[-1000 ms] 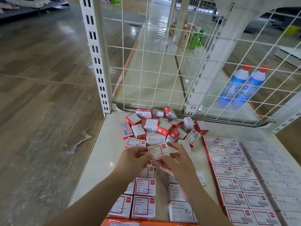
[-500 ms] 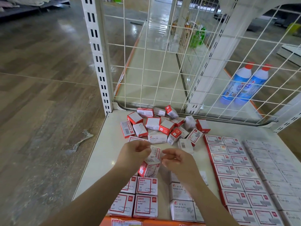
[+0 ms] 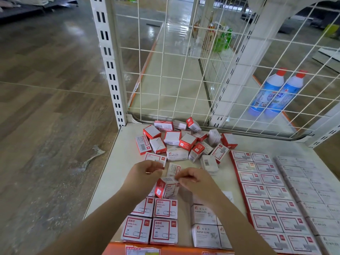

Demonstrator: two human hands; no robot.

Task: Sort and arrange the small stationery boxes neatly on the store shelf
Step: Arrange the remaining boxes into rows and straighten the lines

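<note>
White shelf (image 3: 114,162) decking, backed by a wire grid panel (image 3: 184,70) and flanked by wood-look flooring, is shown from above. A red-and-white box (image 3: 166,187) is held tilted above the shelf's front left rows: the left hand (image 3: 145,172) is curled at its upper left edge and the right hand (image 3: 195,178) pinches its top right corner, so each grip is closed on the box. Behind it an unsorted heap of boxes (image 3: 184,142) lies near the grid; sorted red-bordered rows (image 3: 261,197) and pale rows (image 3: 312,192) fill the right side.

Risk, as judged: the corner pinch is shallow, so the tilted box could slip and knock the 4 aligned boxes (image 3: 150,223) below it askew; a mixed label could also be misfiled, since the red packs look alike.

Legible print: "STAPLES" on a white box (image 3: 177,154) in the heap, "PAPER CLIPS" on grey-white boxes (image 3: 205,234) at the front, and "PAPER CLIPS" under Chinese characters on the red-bordered front boxes. 2 blue bottles (image 3: 276,94) stand beyond the grid; their labels cannot be read.
</note>
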